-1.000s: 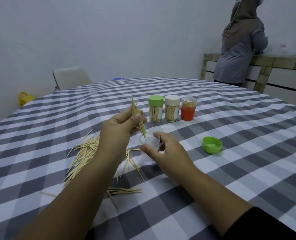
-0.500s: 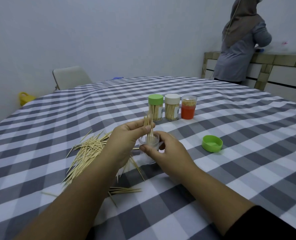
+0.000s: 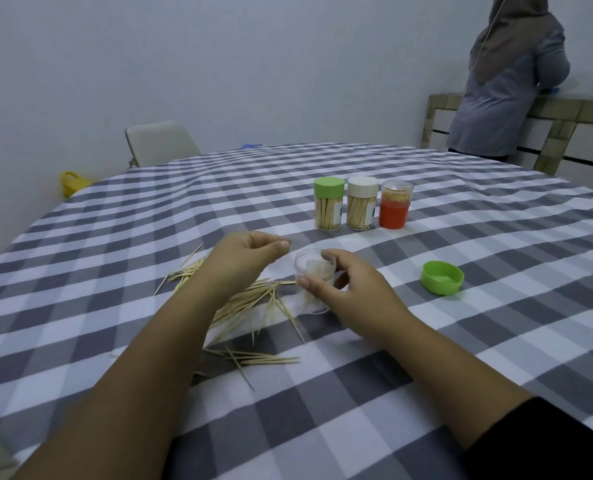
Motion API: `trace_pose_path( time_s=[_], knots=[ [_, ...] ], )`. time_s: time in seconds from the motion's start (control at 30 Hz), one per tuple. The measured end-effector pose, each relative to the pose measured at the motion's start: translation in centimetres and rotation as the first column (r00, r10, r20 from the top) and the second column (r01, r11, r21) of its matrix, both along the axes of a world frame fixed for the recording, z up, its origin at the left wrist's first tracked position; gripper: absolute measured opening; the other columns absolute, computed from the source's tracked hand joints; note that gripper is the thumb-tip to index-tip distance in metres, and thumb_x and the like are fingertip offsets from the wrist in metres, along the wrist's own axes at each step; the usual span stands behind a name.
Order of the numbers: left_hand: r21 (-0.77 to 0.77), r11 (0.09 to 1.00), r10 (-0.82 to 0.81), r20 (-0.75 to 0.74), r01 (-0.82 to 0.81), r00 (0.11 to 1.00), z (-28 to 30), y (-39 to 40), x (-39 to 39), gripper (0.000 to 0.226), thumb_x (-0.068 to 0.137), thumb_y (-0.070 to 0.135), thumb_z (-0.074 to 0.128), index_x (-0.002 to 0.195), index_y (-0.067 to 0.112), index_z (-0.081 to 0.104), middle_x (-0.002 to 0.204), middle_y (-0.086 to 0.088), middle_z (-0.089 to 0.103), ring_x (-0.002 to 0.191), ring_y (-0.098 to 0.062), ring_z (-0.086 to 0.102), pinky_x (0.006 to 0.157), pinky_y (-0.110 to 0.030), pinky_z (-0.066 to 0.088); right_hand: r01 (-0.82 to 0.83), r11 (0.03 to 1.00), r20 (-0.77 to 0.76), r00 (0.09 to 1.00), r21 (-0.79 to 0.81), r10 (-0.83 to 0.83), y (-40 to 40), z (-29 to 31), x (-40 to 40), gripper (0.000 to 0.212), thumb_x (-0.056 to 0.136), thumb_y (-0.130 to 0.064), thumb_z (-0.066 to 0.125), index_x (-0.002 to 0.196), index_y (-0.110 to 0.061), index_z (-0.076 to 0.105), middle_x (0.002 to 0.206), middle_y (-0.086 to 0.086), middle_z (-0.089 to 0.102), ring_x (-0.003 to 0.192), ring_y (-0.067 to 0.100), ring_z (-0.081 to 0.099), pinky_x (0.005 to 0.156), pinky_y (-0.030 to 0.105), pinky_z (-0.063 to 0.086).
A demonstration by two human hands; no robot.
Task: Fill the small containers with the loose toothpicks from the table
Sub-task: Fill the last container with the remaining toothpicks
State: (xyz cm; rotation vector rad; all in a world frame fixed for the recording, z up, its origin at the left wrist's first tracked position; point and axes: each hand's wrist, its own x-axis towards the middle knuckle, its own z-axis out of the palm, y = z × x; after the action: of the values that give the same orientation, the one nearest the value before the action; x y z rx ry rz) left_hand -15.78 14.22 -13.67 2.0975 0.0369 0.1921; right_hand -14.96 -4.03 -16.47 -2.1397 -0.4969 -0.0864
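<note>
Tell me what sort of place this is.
Probably a plain room in a home: a round table under a grey checked tablecloth, a folding chair by the bare wall, a tiled counter behind.

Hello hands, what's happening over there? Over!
Left hand empty, grip loose. Right hand holds clear container. Loose toothpicks wait beside it. Nothing in the way.

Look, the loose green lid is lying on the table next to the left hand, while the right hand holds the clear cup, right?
Not quite. In the head view the green lid lies on the checked table beside the right hand, not the left hand. The rest is right: the right hand holds the clear cup.
</note>
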Motion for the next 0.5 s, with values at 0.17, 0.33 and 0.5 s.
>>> trace_pose_path(
  time_s=[0.17,0.33,0.5],
  knots=[
    [0.467,0.884,0.071,-0.112,-0.011,0.991,0.4,0.0,-1.1,0.032,0.083,0.051,0.062,0.079,0.020,0.066,0.076,0.003,0.062,0.073,-0.012,0.055,0.064,-0.030,0.043,-0.019,1.000,-0.034,0.999,0.009,0.019,-0.3,0.1,-0.3,0.066,0.083,-0.048,0.064,0.139,-0.025,0.039,0.131,-0.004,0.049,0.101,0.006,0.048,0.072,0.010,0.038],
    [0.705,0.702,0.088,-0.230,0.104,0.969,-0.3,-2.5,-2.2,0.052,0.074,0.066,0.059,0.082,0.015,0.067,0.073,-0.002,0.063,0.069,-0.016,0.058,0.060,-0.031,0.046,-0.007,1.000,-0.046,0.999,0.022,0.008,-0.6,0.0,-0.6,0.062,0.084,-0.038,0.066,0.138,-0.023,0.040,0.130,-0.002,0.050,0.103,0.008,0.049,0.071,0.013,0.039],
    [0.659,0.738,0.061,-0.284,0.148,0.957,0.0,-2.6,-3.1,0.018,0.076,0.031,0.065,0.082,0.016,0.072,0.078,-0.002,0.073,0.079,-0.020,0.068,0.075,-0.034,0.057,0.002,0.999,-0.028,1.000,0.039,-0.001,-0.5,0.0,-1.1,0.059,0.083,-0.037,0.068,0.135,-0.023,0.044,0.126,-0.003,0.053,0.099,0.008,0.050,0.071,0.016,0.039]
  ],
)
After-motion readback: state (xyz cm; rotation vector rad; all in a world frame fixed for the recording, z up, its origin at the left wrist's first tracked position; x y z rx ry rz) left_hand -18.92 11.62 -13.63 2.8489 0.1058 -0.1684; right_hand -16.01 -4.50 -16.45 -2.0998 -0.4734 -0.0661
